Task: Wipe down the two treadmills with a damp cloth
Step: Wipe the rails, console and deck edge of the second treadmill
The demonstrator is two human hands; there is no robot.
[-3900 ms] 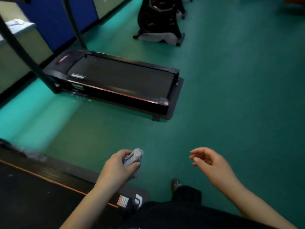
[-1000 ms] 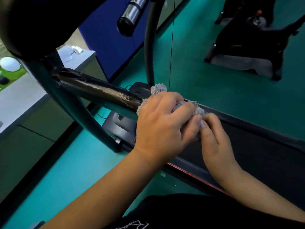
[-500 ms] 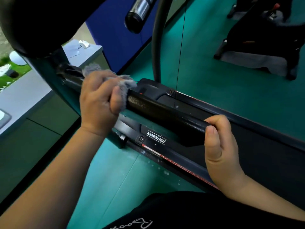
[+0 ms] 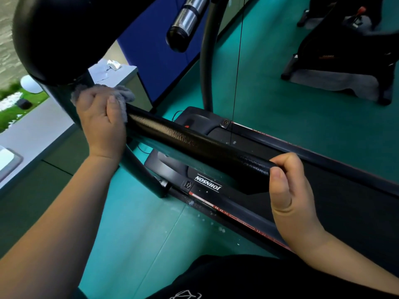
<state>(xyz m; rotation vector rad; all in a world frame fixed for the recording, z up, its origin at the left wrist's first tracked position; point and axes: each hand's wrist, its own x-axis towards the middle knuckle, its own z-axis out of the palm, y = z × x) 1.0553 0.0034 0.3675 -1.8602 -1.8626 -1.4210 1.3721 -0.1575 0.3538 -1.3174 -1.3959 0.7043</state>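
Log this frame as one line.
phase: wiping rail | left hand: grips cloth on rail's upper end | right hand: grips rail's lower end

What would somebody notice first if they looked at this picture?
A long black handrail slants across the middle. At the upper left, the left hand wraps a fluffy grey cloth around the rail, while the right hand grips its near end on the right. Underneath lies the treadmill deck, on a bright green floor.
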